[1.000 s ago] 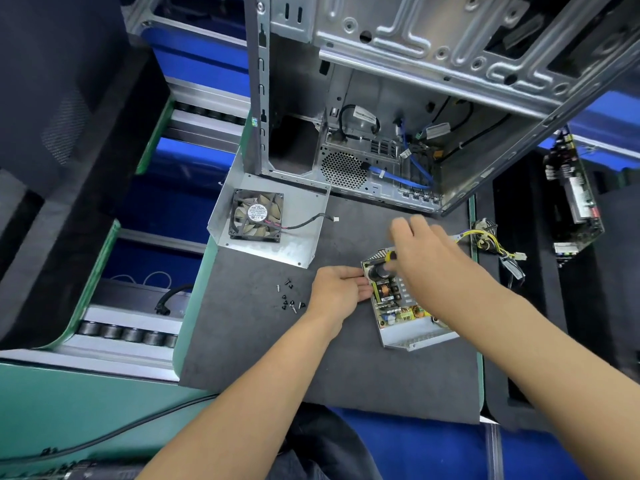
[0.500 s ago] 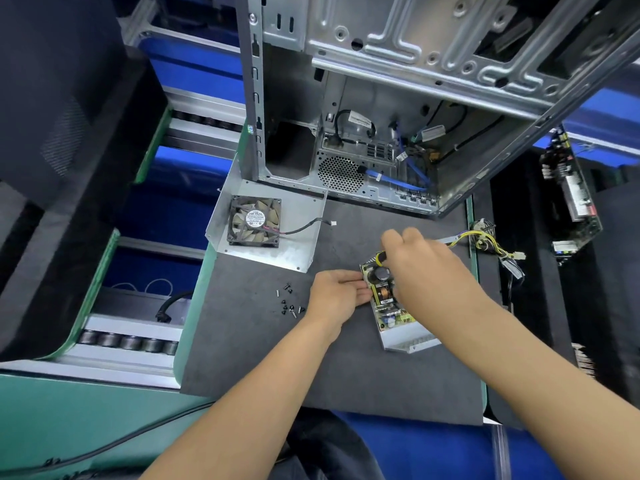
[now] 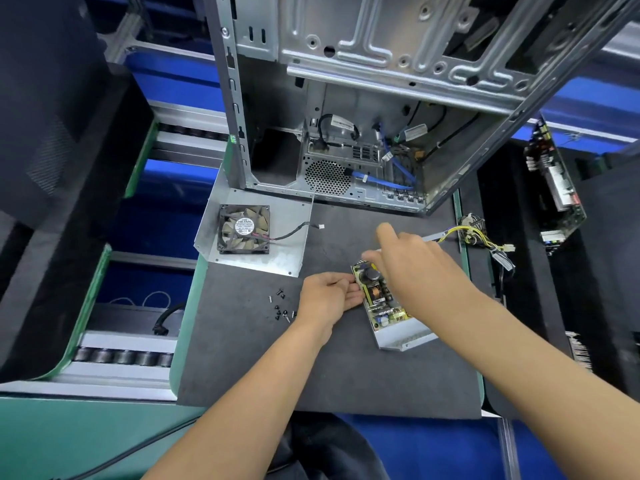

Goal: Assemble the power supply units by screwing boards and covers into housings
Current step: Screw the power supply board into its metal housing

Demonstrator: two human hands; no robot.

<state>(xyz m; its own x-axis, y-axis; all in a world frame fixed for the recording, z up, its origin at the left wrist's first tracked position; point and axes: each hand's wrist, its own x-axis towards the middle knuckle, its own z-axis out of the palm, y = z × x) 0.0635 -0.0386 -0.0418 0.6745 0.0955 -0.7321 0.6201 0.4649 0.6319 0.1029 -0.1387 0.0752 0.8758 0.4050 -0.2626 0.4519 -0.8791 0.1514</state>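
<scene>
Green-yellow board point(image 3: 379, 299) sits in its metal housing point(image 3: 403, 336) on the grey tabletop point(image 3: 242, 358), right of centre, in front of the open PC chassis point(image 3: 363, 98).

Head view: left hand point(image 3: 329, 299) holds its spot at the housing's left edge, fingers curled onto the rim — grip closed on the housing, steadying it. Right hand point(image 3: 412, 265) has slid from over the board's top corner a second ago to further back and right, index finger stretched out toward the chassis. Can't tell whether it holds a tool or screw; the grip itself is not readable.

Loose screws point(image 3: 281, 306) lie just left of the left hand, untouched. Fan cover point(image 3: 252, 233) lies apart, upper left, not yet fitted.

Judgement: board is seated but probably not all screwed down — right hand likely repositioning or reaching for something.
</scene>
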